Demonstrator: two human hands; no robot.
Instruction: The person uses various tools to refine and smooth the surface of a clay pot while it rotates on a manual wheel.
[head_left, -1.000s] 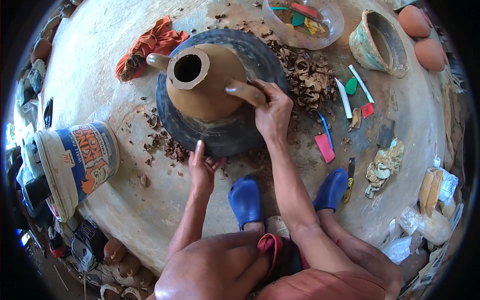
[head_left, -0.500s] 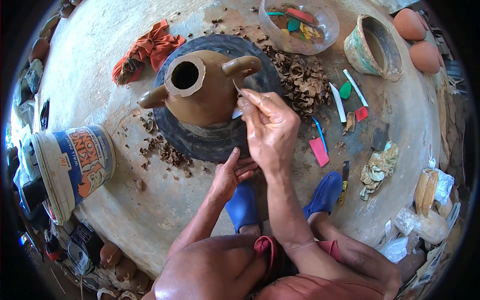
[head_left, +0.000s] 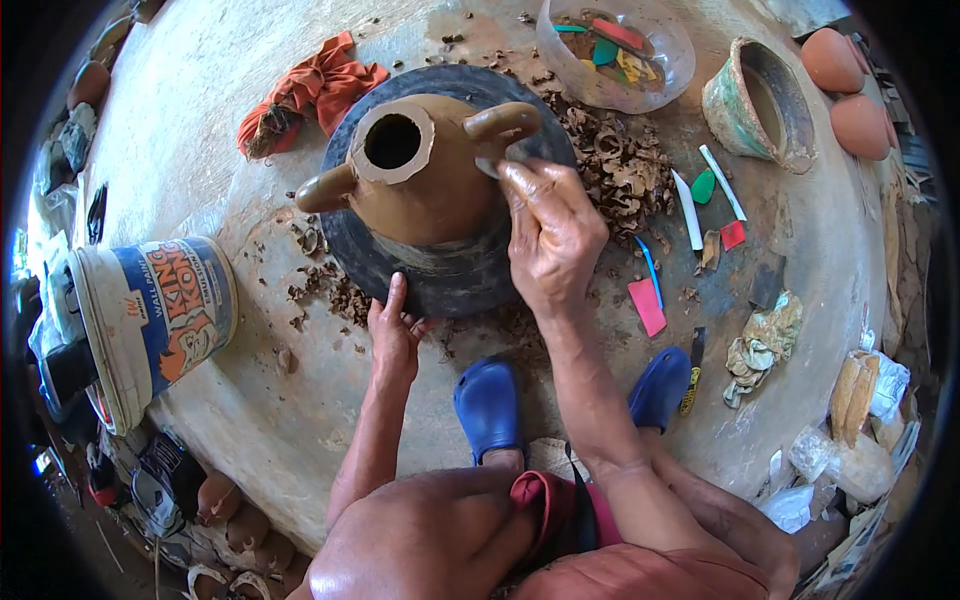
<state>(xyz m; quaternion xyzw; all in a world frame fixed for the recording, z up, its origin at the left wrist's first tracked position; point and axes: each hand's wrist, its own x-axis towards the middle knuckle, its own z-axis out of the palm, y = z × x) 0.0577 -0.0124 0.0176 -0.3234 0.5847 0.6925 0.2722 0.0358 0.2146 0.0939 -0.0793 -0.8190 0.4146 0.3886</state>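
Note:
A brown clay pot (head_left: 430, 205) with two stubby handles and a pale, cut-edged open neck stands on a dark round turntable (head_left: 440, 280). My right hand (head_left: 555, 225) is closed on a small thin scraper (head_left: 487, 166), held against the pot's right side just below that handle. My left hand (head_left: 395, 330) grips the turntable's near edge, thumb up at the rim and the other fingers curled low, partly hidden.
Clay shavings (head_left: 615, 170) pile right of the turntable among coloured scrapers (head_left: 647, 305). A red cloth (head_left: 325, 80), plastic bowl (head_left: 665, 85), green-crusted pot (head_left: 725, 120), white bucket (head_left: 135, 330) and reddish pots (head_left: 860, 125) surround it. My blue-clogged feet (head_left: 485, 405) are below.
The pot has turned, its right handle moving from near the front toward the back right. My right hand has left that handle and shows the scraper. My left hand shifted along the turntable edge.

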